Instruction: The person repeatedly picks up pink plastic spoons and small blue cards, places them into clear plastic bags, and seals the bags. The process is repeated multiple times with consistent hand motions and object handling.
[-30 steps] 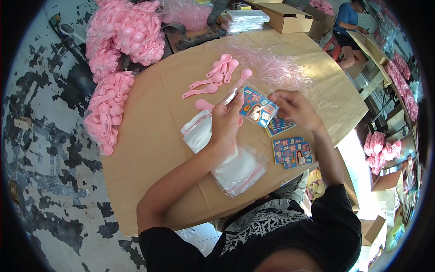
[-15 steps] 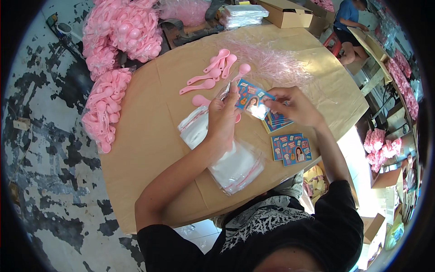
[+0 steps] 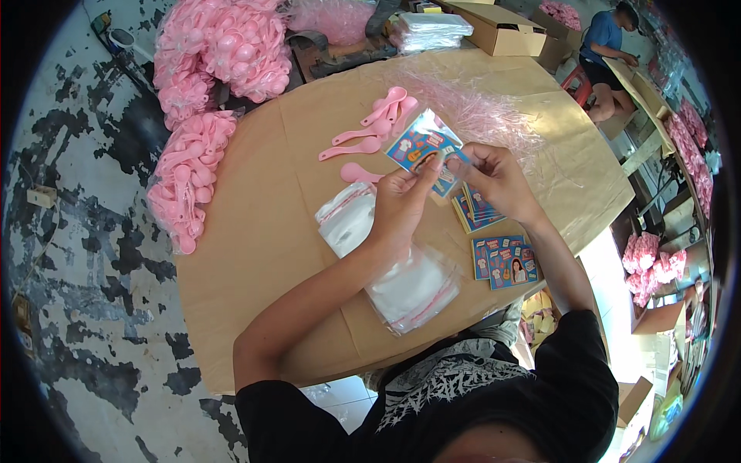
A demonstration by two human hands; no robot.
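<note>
Above the middle of the table I hold a blue printed card point(image 3: 423, 148) with both hands, and its glossy surface catches the light. My left hand point(image 3: 401, 204) grips it from below, the thumb lying across its front. At the card's right edge, my right hand point(image 3: 500, 181) pinches with thumb and fingers; a clear plastic film seems to be there too. Beneath my left forearm is a pile of clear plastic bags point(image 3: 347, 224). Several pink measuring spoons point(image 3: 359, 148) lie just beyond my left hand. More blue cards point(image 3: 513, 268) are stacked below my right hand.
Pink plastic strands point(image 3: 486, 100) spread over the table's far side. Bags of pink spoons point(image 3: 224, 50) stand at the far left. A pile of clear packaging point(image 3: 431, 32) and a cardboard box point(image 3: 498, 29) sit behind the table. Another person point(image 3: 606, 54) sits at the far right.
The card has shifted slightly and tilted, and my left thumb now presses on its front. My right hand stays at its right edge. The view has shifted a little.
</note>
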